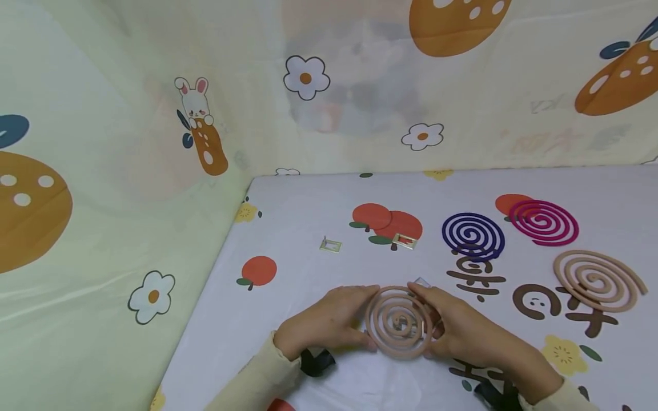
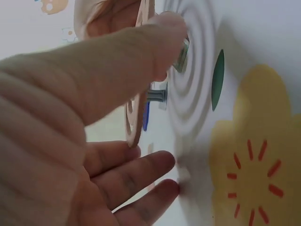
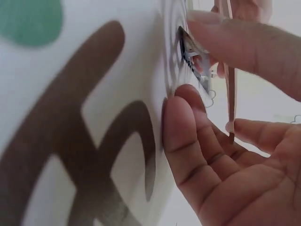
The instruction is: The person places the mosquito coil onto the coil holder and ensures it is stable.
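Observation:
A tan mosquito coil is held by its rim between my two hands, a little above the tabletop. My left hand grips its left edge, thumb nearer me and fingers on the far side. On the opposite edge my right hand holds it. Edge-on in the left wrist view, the coil stands apart from the table, with a small metal stand between them. Metal also shows beneath the coil in the right wrist view, a thin bracket near my fingers. Whether stand and coil are fastened I cannot tell.
Two small metal stands lie farther back. To the right are a dark blue coil, a magenta coil and another tan coil. A printed cloth wall rises at the left and back.

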A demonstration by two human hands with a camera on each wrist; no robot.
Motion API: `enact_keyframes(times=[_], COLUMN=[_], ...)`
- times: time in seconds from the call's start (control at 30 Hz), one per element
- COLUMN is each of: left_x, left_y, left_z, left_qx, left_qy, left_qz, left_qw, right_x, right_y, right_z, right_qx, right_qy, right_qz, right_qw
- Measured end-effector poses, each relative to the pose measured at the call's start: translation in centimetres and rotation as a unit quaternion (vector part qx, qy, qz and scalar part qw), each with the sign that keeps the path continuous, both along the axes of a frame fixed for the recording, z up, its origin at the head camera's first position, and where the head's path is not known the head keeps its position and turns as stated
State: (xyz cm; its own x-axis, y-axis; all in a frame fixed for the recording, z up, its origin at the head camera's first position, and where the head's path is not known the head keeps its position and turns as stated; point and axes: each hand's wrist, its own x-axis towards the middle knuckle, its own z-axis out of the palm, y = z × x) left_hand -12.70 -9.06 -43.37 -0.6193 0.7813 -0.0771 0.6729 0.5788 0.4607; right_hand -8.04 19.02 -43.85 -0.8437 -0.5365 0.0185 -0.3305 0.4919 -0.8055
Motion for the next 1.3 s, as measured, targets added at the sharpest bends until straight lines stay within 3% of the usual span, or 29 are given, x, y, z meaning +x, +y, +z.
enact_keyframes(times=[0.23, 0.43, 0.57, 0.73, 1.1, 1.3], left_x=[0.1, 0.2, 0.2, 0.3, -0.1, -0.8], left_y=[0.0, -0.1, -0.1, -0.2, -0.6, -1.7], left_z=[-0.2, 0.1, 0.2, 0.2, 0.2, 0.3], left_qx=[0.0, -0.023, -0.024, -0.022, -0.006, 0.015], left_qy=[0.01, -0.003, -0.012, -0.013, -0.01, -0.041], left_qz=[-0.002, 0.004, 0.001, 0.002, 0.009, 0.035], left_qw=[1.0, 0.9997, 0.9996, 0.9997, 0.9999, 0.9985], right_x=[0.3, 0.4, 0.4, 0.5, -0.1, -1.3], right_y=[0.1, 0.1, 0.0, -0.3, -1.3, -2.3], right_z=[0.2, 0.2, 0.0, -0.1, 0.0, 0.0], right_qx=[0.01, -0.068, -0.096, -0.094, -0.061, -0.073], right_qy=[-0.016, -0.109, -0.149, -0.156, -0.112, -0.111], right_qz=[-0.015, 0.0, 0.007, 0.003, -0.006, -0.003], right_qw=[0.9997, 0.9916, 0.9841, 0.9833, 0.9918, 0.9911])
